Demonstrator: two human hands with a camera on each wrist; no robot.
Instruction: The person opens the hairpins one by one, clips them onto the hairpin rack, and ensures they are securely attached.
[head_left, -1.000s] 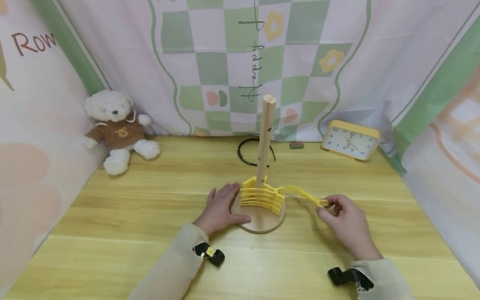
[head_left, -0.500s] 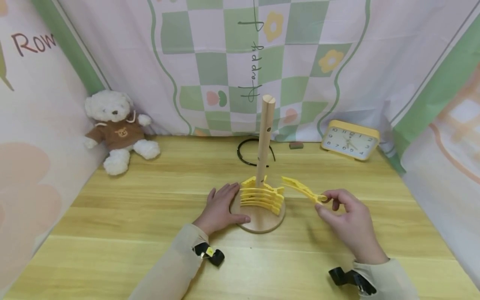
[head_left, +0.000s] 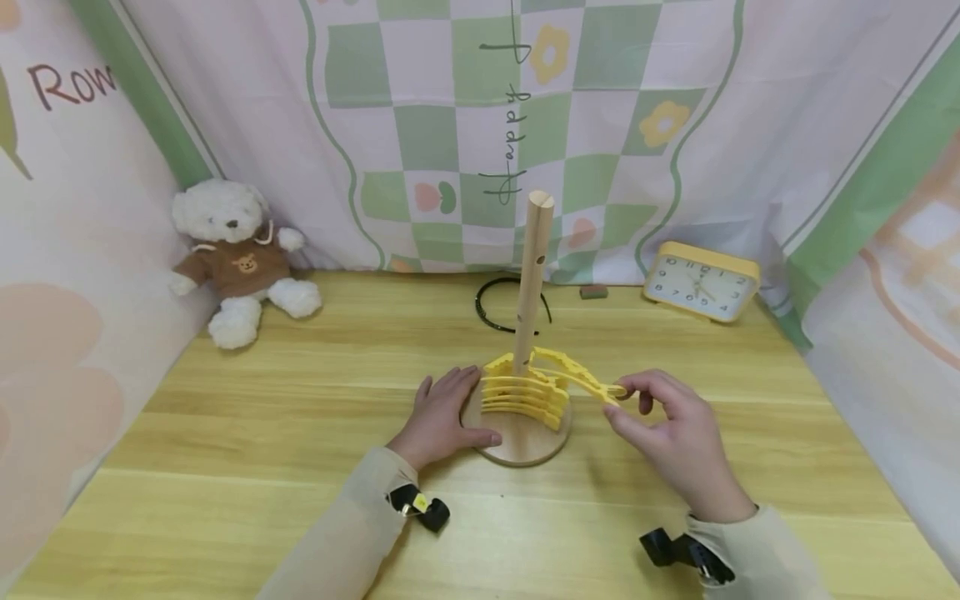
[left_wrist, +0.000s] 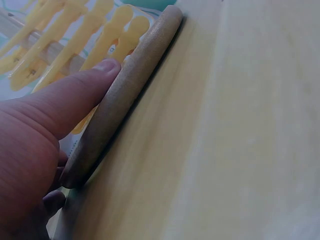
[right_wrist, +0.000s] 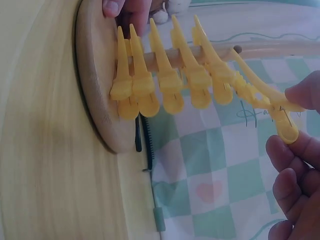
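Note:
A wooden stand has an upright post on a round base. Several yellow hair clips are lined up low on the post, one above another. My left hand rests at the base's left side, its fingers spread along the rim and its thumb pressing on the top face. With thumb and fingertips, my right hand pinches the handle end of another yellow hair clip. This clip's jaws are parted, and their tips reach the post just above the row.
Behind the stand lies a black headband, with a small brown block to its right. A yellow clock stands at the back right. At the back left sits a white plush bear. Printed curtains surround the wooden table.
My right hand has carried the pinched hair clip leftward and slightly up, from beside the row to the post. My left hand stays in place on the base.

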